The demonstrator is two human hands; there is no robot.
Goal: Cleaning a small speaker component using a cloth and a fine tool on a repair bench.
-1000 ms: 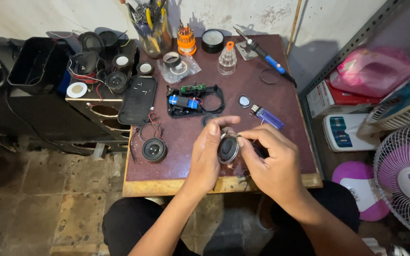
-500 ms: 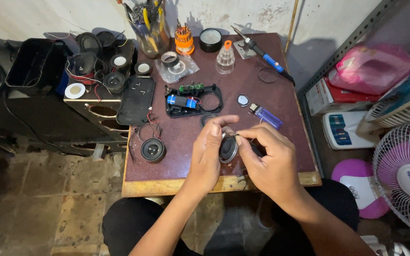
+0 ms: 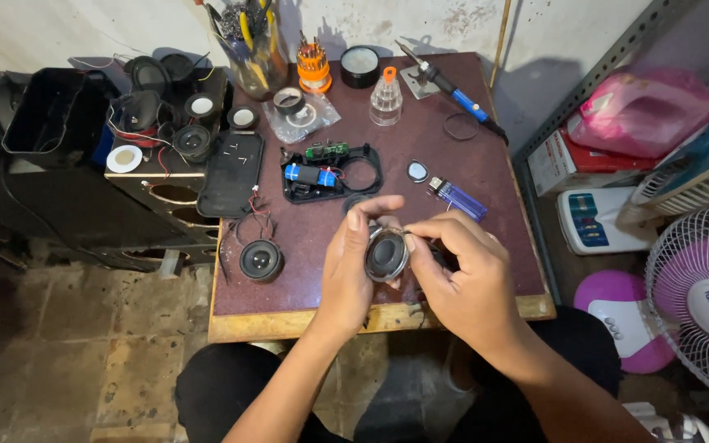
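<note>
- I am holding a small round speaker driver [image 3: 386,254] between both hands, just above the near edge of the table [image 3: 486,164]; its metal rim is shining and its dark cone is facing up toward me.
- My left hand [image 3: 354,271] is closing around the driver's left side, thumb and forefinger curling over the rim.
- My right hand [image 3: 461,283] is pinching the driver's right edge with thumb and forefinger; whatever else those fingers are gripping is hidden behind the driver, so I cannot tell.
- Judging by this, the work is sitting mid-way: the driver is out and loose in my hands, not seated in any housing.
- Just beyond the driver, the open black plastic housing [image 3: 330,172] is lying with a blue cylindrical battery [image 3: 304,174] and a small green circuit board [image 3: 327,151] exposed, so the casing is not closed up.
- Left of the driver, a second speaker [image 3: 261,260] is resting flat on the table, thin red and black wires trailing from it.
- Right of the housing, a translucent purple lighter [image 3: 458,199] and a small oval disc [image 3: 418,171] are lying.
- Far beyond the driver, a blue-handled soldering iron [image 3: 453,90], a clear ribbed bottle with an orange cap [image 3: 386,97] and an orange screwdriver-bit holder [image 3: 314,66] are standing near the wall.
</note>
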